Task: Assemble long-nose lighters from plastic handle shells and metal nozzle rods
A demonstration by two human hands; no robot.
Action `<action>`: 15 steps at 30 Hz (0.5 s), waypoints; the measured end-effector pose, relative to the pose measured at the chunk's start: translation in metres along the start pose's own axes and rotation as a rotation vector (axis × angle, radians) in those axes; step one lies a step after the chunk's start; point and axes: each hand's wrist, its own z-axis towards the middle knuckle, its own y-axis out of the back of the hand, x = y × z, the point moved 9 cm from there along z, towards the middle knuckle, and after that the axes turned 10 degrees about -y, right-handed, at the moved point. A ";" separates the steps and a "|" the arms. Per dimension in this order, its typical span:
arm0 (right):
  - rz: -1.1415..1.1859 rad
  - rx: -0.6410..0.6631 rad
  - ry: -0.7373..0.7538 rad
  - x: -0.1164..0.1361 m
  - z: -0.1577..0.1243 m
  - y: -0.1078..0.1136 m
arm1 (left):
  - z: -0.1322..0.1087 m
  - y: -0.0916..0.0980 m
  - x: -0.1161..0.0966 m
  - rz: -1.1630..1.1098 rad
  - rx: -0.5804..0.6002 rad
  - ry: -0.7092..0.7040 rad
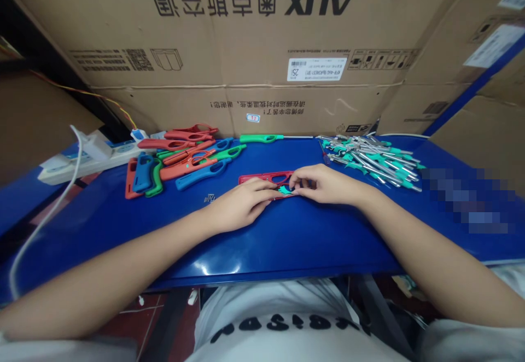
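Observation:
A red plastic handle shell (262,178) lies flat on the blue table (287,236) in front of me. My left hand (241,202) rests on its near edge, fingers curled and pressing it down. My right hand (326,184) pinches a small teal part (285,190) against the shell's right end. Most of the shell's right half is hidden under both hands.
A heap of red, blue and green handle shells (180,159) lies at the back left. A pile of metal rods with teal ends (371,157) lies at the back right. A white power strip (88,157) sits far left. Cardboard boxes (254,45) wall the back.

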 end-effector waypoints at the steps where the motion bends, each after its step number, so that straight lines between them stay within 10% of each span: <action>1: -0.010 -0.004 0.013 0.002 -0.001 0.001 | 0.000 0.000 0.000 0.002 -0.002 -0.004; 15: -0.068 -0.011 0.019 0.008 -0.001 0.004 | -0.002 -0.002 0.002 0.042 0.000 0.007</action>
